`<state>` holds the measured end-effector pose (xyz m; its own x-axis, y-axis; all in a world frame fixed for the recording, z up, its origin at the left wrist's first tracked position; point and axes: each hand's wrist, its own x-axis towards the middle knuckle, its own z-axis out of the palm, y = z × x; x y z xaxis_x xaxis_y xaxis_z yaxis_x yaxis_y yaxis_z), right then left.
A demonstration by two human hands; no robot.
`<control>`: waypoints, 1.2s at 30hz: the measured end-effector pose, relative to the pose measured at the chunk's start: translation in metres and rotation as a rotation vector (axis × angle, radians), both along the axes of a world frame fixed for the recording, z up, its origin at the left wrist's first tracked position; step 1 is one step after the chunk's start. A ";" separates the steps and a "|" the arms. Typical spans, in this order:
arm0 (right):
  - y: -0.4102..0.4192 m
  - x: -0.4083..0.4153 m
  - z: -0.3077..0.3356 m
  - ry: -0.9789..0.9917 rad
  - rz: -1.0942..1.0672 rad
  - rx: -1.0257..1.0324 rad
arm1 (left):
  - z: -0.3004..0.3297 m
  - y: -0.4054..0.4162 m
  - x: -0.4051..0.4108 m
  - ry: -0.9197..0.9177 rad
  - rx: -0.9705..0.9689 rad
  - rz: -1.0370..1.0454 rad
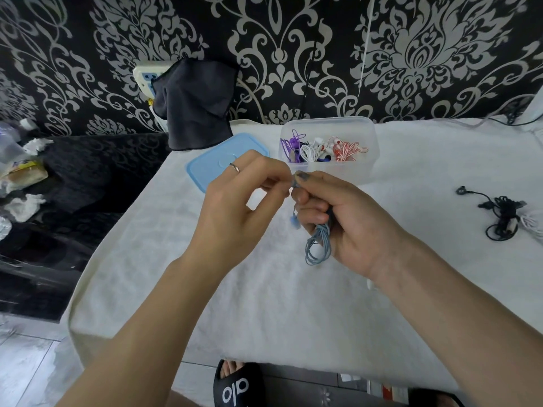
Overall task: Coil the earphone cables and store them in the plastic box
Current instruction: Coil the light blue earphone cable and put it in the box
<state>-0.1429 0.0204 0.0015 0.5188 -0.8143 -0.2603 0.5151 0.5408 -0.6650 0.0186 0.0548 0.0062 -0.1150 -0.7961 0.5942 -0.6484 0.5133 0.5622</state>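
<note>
- Head view: the right hand (338, 218) curls round a coiled blue earphone cable (318, 242), loops hanging below the fist above the white cloth (264, 304); the left hand (241, 198) pinches the cable's end at the right thumb.
- Behind them, the open plastic box (327, 148) holds coiled purple, white and red cables; its blue lid (211, 164) lies just left; a black earphone tangle (499, 212) sits well right.

A dark cloth (196, 110) hangs at the desk's (264, 304) far left corner, over what may be a power strip (145, 77); crumpled tissues (22, 205) lie left.
</note>
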 end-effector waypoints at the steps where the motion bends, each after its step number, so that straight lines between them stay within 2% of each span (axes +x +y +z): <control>1: 0.000 -0.001 0.000 -0.008 0.005 0.014 | 0.000 0.000 0.000 -0.031 -0.017 0.006; 11: -0.001 -0.003 0.003 -0.127 0.105 0.122 | 0.001 0.004 0.000 0.072 0.028 -0.026; 16: -0.002 -0.001 0.003 -0.054 0.073 0.042 | 0.001 0.005 0.001 0.096 0.053 -0.040; 23: -0.002 -0.001 0.003 -0.043 0.053 0.031 | 0.002 0.005 -0.001 0.015 0.030 -0.074; 28: -0.001 -0.001 0.003 0.038 0.012 -0.060 | 0.001 0.005 0.001 0.069 0.071 -0.088; 36: -0.002 0.003 0.001 0.072 -0.032 -0.096 | -0.002 0.003 -0.002 0.036 -0.031 0.008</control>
<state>-0.1394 0.0185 0.0029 0.4751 -0.8530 -0.2158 0.4796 0.4567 -0.7493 0.0167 0.0575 0.0044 -0.0870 -0.7783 0.6219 -0.6322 0.5256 0.5693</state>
